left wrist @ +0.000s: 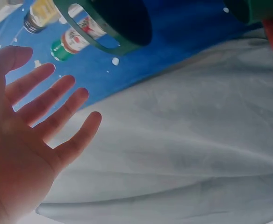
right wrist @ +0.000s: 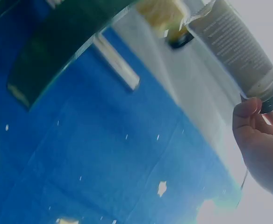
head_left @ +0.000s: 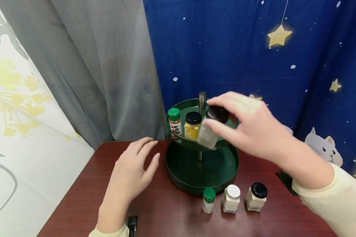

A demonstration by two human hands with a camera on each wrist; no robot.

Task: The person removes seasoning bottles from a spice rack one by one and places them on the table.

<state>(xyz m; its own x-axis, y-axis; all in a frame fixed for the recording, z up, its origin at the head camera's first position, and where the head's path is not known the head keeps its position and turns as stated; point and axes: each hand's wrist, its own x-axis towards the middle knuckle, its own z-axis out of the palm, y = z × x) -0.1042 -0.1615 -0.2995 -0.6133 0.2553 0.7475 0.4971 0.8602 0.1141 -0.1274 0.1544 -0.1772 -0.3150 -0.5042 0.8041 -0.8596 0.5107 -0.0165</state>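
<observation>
My right hand (head_left: 244, 123) grips a clear spice jar (head_left: 207, 134) by its black lid, tilted in front of the upper tier of a green two-tier rack (head_left: 202, 189). In the right wrist view the same jar (right wrist: 237, 49) shows pale contents and printed text. On that upper tier stand a green-capped shaker (head_left: 175, 123) with a red and white label and a black-lidded jar of yellow powder (head_left: 192, 126). My left hand (head_left: 133, 168) hovers left of the rack, fingers spread and relaxed; the left wrist view shows its palm (left wrist: 22, 149) holding nothing.
In front of the rack, on the dark red table (head_left: 166, 217), stand a small green-capped shaker (head_left: 208, 201), a white-lidded jar (head_left: 231, 199) and a black-lidded jar (head_left: 256, 197). A metal post (head_left: 202, 102) rises through the rack. Grey and blue curtains (head_left: 225, 49) hang behind.
</observation>
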